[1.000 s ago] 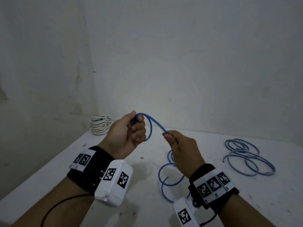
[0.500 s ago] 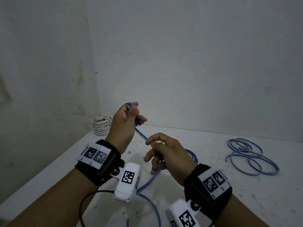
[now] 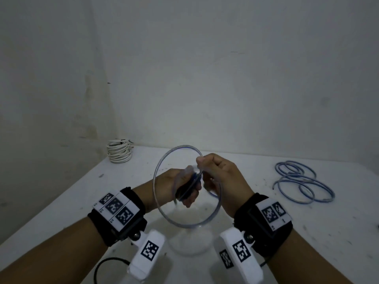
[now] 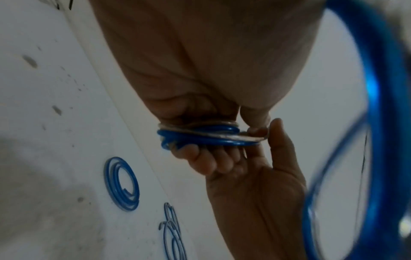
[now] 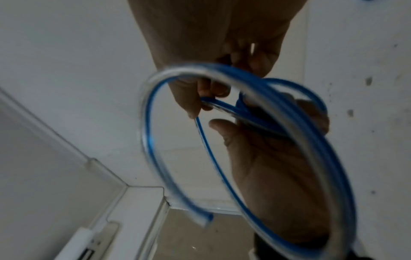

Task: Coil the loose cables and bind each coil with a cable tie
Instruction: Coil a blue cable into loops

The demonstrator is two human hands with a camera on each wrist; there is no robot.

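A blue cable [image 3: 189, 186] is gathered into a coil held above the white table [image 3: 61, 201]. My left hand [image 3: 184, 191] grips the bunched turns, fingers curled round them; the left wrist view shows the strands [image 4: 200, 136] crossing its palm. A wide, motion-blurred loop rings both hands. Just right of and above the left hand, my right hand [image 3: 200, 161] pinches a strand between thumb and forefinger. In the right wrist view the loop [image 5: 195, 69] passes in front of both hands and a free cable end hangs low. No cable tie shows.
A bound white cable coil [image 3: 119, 152] sits in the back left corner by the wall. Loose blue cable loops [image 3: 301, 183] lie on the right of the table, also seen as blue cable loops [image 4: 121, 183]. The table's left edge drops to the floor.
The hands came together. My right hand rose from below to meet the left, bringing a new wide loop. The left hand dropped lower and holds more turns; the cable has left the table.
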